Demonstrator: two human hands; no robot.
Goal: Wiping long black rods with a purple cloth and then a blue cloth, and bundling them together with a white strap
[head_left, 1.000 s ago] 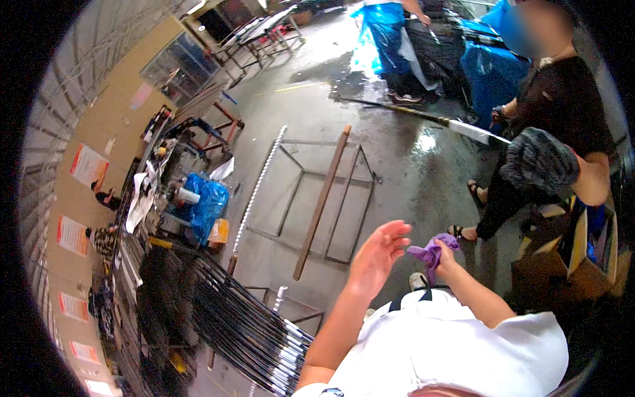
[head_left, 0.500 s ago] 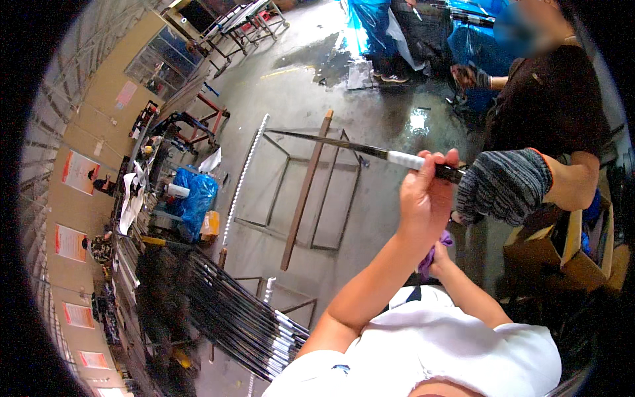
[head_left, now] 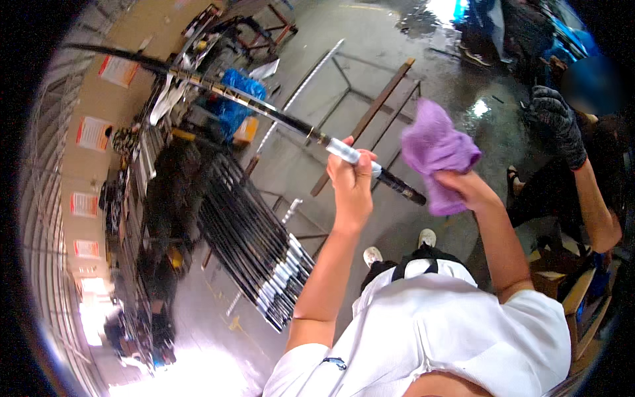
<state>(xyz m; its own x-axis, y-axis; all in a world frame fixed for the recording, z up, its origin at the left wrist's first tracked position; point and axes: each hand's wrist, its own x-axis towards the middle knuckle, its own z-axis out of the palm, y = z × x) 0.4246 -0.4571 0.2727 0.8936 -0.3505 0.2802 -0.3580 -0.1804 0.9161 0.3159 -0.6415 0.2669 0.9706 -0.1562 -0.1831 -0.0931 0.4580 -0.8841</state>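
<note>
My left hand (head_left: pixel 350 182) is wrapped round a long, tapering black rod (head_left: pixel 301 124), gripping its pale sleeve close to the thick end. The rod slants from the middle of the head view to the upper left, with gold-coloured rings along it. In my right hand (head_left: pixel 465 188) is a purple cloth (head_left: pixel 440 142), bunched and hanging loose just beyond the rod's butt. Cloth and rod look apart. At the right, a co-worker's gloved hand (head_left: pixel 557 119) is raised, away from the rod.
Many similar rods (head_left: pixel 254 245) lie side by side on a rack at the left. Ahead stand a metal frame (head_left: pixel 340 99) and a brown bar (head_left: pixel 374 112). A blue plastic bag (head_left: pixel 233 99) and a cardboard box (head_left: pixel 582 291) flank me. The floor beyond has a wet patch (head_left: pixel 423 20).
The rod has swung left with my left hand, away from the co-worker's gloved hand. My right hand has come up and out with the purple cloth. The view has turned.
</note>
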